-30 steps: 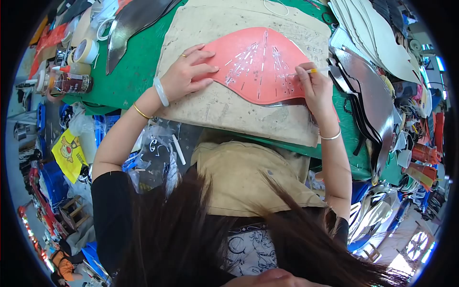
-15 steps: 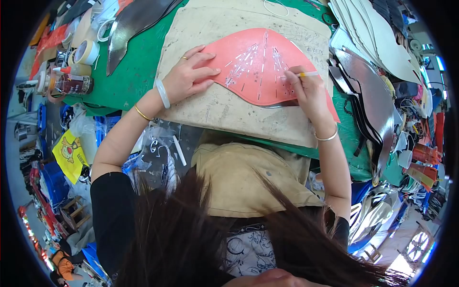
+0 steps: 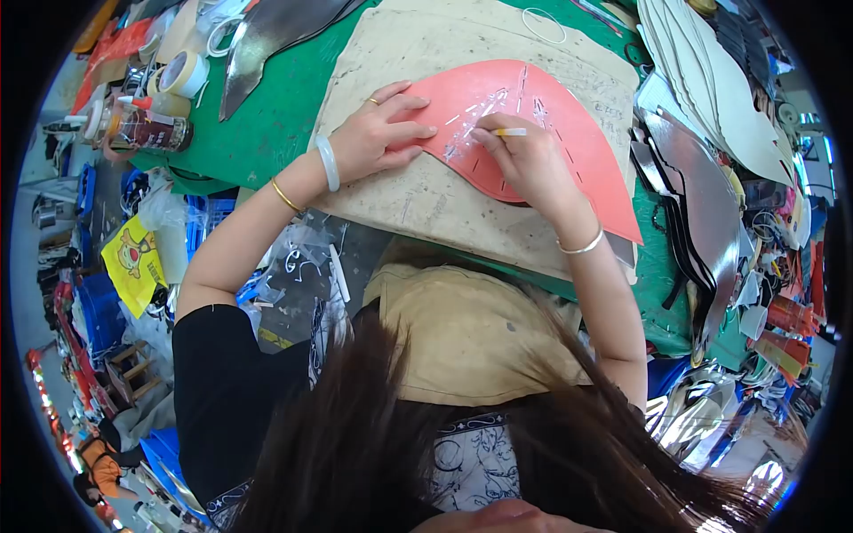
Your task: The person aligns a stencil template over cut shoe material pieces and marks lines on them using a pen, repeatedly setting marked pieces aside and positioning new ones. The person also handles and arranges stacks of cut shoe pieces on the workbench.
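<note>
A red, curved template (image 3: 582, 147) with rows of slots and silvery-white marks lies on a worn beige board (image 3: 400, 200). My left hand (image 3: 384, 133) rests on its left edge, fingers spread, the fingertips pressing on the red surface and the palm over the board. In my right hand (image 3: 526, 169) is a slim yellow-and-white pen (image 3: 509, 132), pinched between thumb and fingers above the slots left of the template's middle line. The pen's tip is hidden by my fingers.
Dark glossy cut pieces (image 3: 693, 186) are stacked at right, below pale cut sheets (image 3: 711, 89). Tape rolls (image 3: 184, 74) and a jar (image 3: 147, 129) stand at left on the green table cover (image 3: 267, 133). A white cord loop (image 3: 544, 27) lies on the board's far side.
My right hand has moved left with the pen, from the template's right part to the slots left of its middle line. My left hand stays on the edge; the view has shifted slightly.
</note>
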Tool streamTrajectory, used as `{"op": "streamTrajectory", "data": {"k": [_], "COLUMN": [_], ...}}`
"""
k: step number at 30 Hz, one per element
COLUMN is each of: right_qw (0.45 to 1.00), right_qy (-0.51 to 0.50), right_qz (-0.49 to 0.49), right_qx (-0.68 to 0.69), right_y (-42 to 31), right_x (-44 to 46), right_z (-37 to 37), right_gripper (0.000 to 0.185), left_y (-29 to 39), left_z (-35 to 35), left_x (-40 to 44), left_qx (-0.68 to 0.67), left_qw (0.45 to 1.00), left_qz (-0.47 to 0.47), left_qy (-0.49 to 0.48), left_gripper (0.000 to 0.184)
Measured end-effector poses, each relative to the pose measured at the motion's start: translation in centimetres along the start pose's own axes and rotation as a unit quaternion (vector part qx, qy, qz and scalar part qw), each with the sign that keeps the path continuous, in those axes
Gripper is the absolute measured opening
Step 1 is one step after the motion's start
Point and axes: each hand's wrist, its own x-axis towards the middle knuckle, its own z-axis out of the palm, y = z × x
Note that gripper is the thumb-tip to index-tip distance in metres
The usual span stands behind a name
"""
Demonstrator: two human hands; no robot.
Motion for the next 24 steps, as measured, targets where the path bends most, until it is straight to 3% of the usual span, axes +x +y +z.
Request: {"op": "streamTrajectory", "data": {"k": [2,24], "right_qw": [0.999,0.999], "right_qy": [-0.038,-0.038], "right_qz": [0.015,0.035], "right_qx": [-0.011,-0.015], "right_y": [0.1,0.1], "right_x": [0.3,2.1], "right_z": [0.3,1.2], "right_gripper": [0.017,0.028], "left_y": [0.0,-0.1], "left_z": [0.0,0.1], "left_x": [0.1,0.0], "left_qx": [0.003,0.002], "left_qw": [1.000,1.000], "left_qz": [0.000,0.007], "left_qy": [-0.001,0.001], "left_gripper": [0.034,0.034]}}
